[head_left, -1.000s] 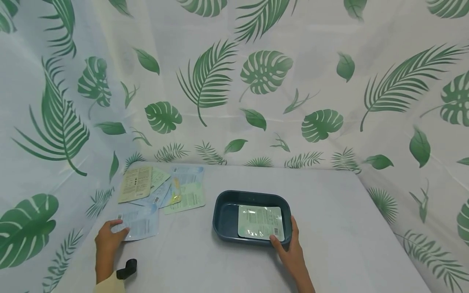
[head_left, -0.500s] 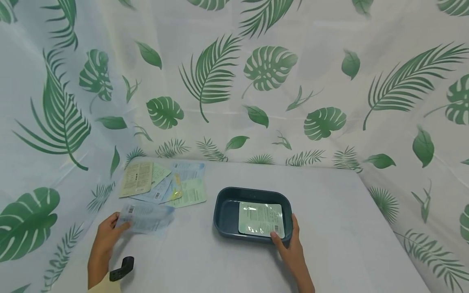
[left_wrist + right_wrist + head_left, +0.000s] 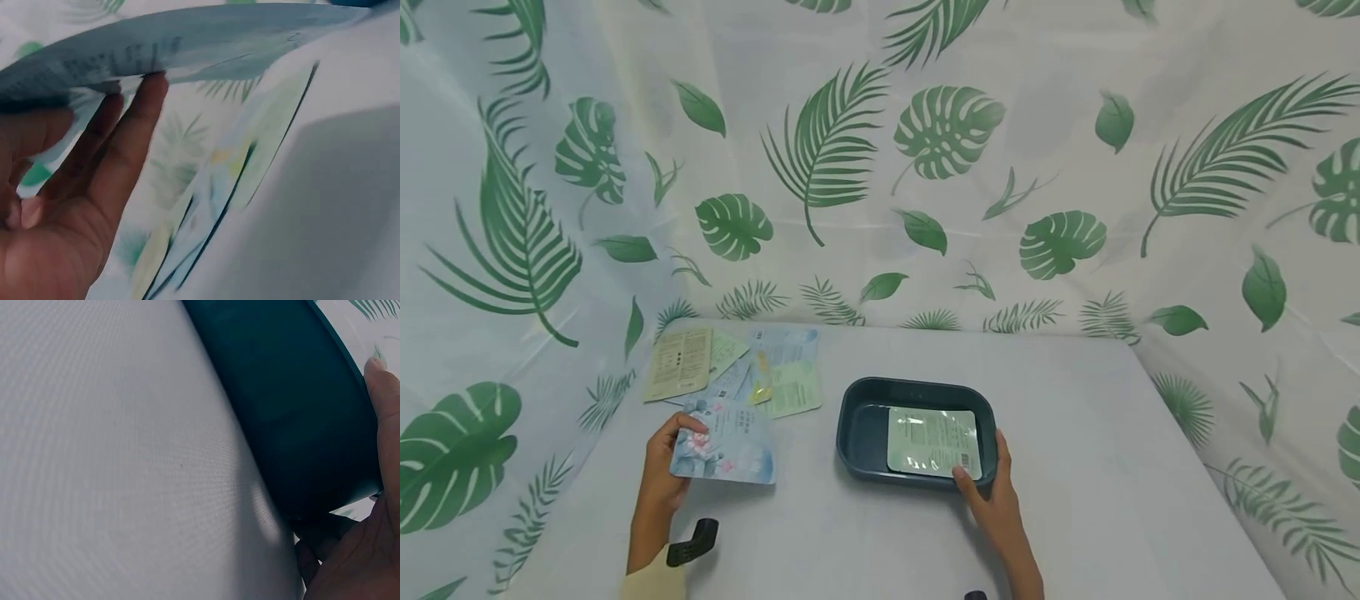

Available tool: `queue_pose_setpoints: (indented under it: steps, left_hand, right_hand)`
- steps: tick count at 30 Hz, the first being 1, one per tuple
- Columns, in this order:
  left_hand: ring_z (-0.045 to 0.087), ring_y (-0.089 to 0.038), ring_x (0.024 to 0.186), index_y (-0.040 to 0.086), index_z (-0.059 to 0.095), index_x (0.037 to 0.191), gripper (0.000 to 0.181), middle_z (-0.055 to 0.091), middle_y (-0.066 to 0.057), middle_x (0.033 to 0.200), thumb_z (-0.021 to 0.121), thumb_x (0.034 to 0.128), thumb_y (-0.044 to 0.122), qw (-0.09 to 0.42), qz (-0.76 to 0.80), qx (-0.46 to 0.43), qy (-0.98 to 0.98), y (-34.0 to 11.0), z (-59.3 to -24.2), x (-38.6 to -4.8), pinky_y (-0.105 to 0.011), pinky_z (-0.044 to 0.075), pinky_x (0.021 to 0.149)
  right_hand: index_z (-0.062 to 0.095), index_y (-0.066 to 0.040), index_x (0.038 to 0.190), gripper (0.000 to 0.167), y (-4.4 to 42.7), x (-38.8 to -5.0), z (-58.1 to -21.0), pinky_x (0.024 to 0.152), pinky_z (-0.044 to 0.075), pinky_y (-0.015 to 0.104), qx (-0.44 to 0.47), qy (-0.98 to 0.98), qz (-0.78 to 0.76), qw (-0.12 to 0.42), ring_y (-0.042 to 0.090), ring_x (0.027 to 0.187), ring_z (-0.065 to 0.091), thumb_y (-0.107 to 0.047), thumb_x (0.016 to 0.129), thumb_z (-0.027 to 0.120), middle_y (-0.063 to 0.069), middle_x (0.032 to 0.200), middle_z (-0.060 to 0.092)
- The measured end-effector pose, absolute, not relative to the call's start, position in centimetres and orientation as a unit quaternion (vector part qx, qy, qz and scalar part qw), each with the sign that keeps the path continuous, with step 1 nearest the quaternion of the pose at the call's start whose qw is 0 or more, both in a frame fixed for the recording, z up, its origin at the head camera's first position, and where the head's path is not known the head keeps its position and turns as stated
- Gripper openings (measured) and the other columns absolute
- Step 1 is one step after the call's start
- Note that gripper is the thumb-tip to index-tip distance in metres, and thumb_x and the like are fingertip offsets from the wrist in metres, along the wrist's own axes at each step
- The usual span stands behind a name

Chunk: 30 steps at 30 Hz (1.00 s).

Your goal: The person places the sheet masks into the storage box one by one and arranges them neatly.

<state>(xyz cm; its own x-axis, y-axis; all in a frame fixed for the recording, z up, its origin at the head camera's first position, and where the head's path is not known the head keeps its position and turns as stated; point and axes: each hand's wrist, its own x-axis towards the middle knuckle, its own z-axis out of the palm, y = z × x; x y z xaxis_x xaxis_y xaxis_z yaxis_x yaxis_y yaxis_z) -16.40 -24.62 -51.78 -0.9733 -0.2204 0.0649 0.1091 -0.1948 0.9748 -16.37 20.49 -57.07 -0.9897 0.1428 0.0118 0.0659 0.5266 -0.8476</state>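
My left hand [image 3: 662, 467] holds a blue face mask packet [image 3: 737, 446] by its left edge, above the table. Its flower-printed side shows in the head view; from below, the left wrist view shows the printed back [image 3: 206, 44] and the fingers under it. My right hand [image 3: 1002, 512] grips the near right corner of a dark blue plastic bin [image 3: 862, 437], thumb over the rim. Flat inside the bin, towards its right, lies a green face mask packet [image 3: 934, 442]. The right wrist view shows the bin's outer wall [image 3: 287, 412] and my hand round the corner.
At the table's back left lie several overlapping packets: a beige one [image 3: 677, 362], a green one [image 3: 793, 387], blue ones [image 3: 790, 343] and one with a yellow patch [image 3: 762, 385]. A leaf-printed sheet [image 3: 850, 267] stands behind and beside the white table [image 3: 1075, 433].
My left hand has lifted the blue packet off the table, moved it right, and turned it from its text side to its flower side. My right hand stays on the bin.
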Motion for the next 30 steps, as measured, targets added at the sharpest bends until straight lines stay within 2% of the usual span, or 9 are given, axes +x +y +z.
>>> queue_pose_setpoints:
  steps: [8, 12, 15, 19, 25, 30]
  left_hand:
    - [0.062, -0.006, 0.110, 0.004, 0.056, 0.093, 0.012, 0.038, -0.011, 0.146, 0.047, 0.0996, -0.001, 0.126, -0.801, 0.088, -0.578, -18.7, -50.6, -18.1, -0.022, 0.056, 0.082]
    - [0.061, -0.009, 0.112, 0.002, 0.055, 0.097, 0.008, 0.043, -0.012, 0.141, 0.047, 0.0983, -0.002, 0.097, -0.802, 0.071, -0.586, -16.1, -50.7, -18.8, -0.023, 0.055, 0.083]
    - [0.064, -0.012, 0.104, -0.001, 0.056, 0.101, 0.009, 0.051, -0.011, 0.129, 0.048, 0.0974, -0.003, 0.070, -0.800, 0.070, -0.591, -14.4, -50.9, -19.2, -0.023, 0.056, 0.078]
    - [0.066, -0.015, 0.098, -0.003, 0.059, 0.105, 0.013, 0.055, -0.013, 0.124, 0.048, 0.0970, -0.001, 0.039, -0.799, 0.063, -0.596, -12.4, -51.1, -19.6, -0.024, 0.057, 0.074]
    - [0.065, -0.015, 0.110, 0.001, 0.061, 0.124, 0.029, 0.049, -0.013, 0.142, 0.046, 0.1012, 0.008, -0.014, -0.835, 0.027, -0.550, -10.3, -51.0, -20.0, -0.025, 0.056, 0.082]
    - [0.061, -0.017, 0.120, -0.006, 0.047, 0.139, 0.043, 0.045, -0.009, 0.147, 0.029, 0.1054, 0.015, -0.055, -0.890, -0.041, -0.451, -9.6, -50.6, -19.7, -0.029, 0.055, 0.089]
  right_hand:
    - [-0.001, -0.022, 0.158, 0.094, 20.3, -16.7, -57.0, 0.115, 0.019, 0.063, -0.060, -0.872, 0.485, 0.040, 0.043, 0.149, 0.015, -0.042, 0.092, 0.063, 0.016, 0.164, 0.010]
    - [-0.001, -0.021, 0.158, 0.095, 20.2, -16.8, -57.1, 0.114, 0.019, 0.063, -0.058, -0.871, 0.486, 0.041, 0.044, 0.148, 0.016, -0.043, 0.092, 0.063, 0.017, 0.164, 0.011]
    - [-0.001, -0.020, 0.158, 0.095, 20.1, -16.8, -57.2, 0.114, 0.020, 0.063, -0.059, -0.871, 0.486, 0.039, 0.044, 0.148, 0.016, -0.043, 0.092, 0.064, 0.017, 0.164, 0.011]
    - [0.000, -0.019, 0.158, 0.095, 19.9, -16.6, -57.2, 0.114, 0.021, 0.063, -0.062, -0.871, 0.486, 0.039, 0.044, 0.148, 0.017, -0.043, 0.091, 0.064, 0.018, 0.164, 0.012]
    - [0.001, -0.019, 0.158, 0.094, 20.1, -16.3, -57.0, 0.113, 0.021, 0.063, -0.065, -0.871, 0.485, 0.049, 0.045, 0.147, 0.018, -0.041, 0.092, 0.064, 0.019, 0.163, 0.013]
    - [0.002, -0.017, 0.158, 0.093, 20.3, -16.3, -56.7, 0.113, 0.022, 0.064, -0.061, -0.869, 0.488, 0.060, 0.046, 0.147, 0.019, -0.039, 0.092, 0.065, 0.021, 0.162, 0.015]
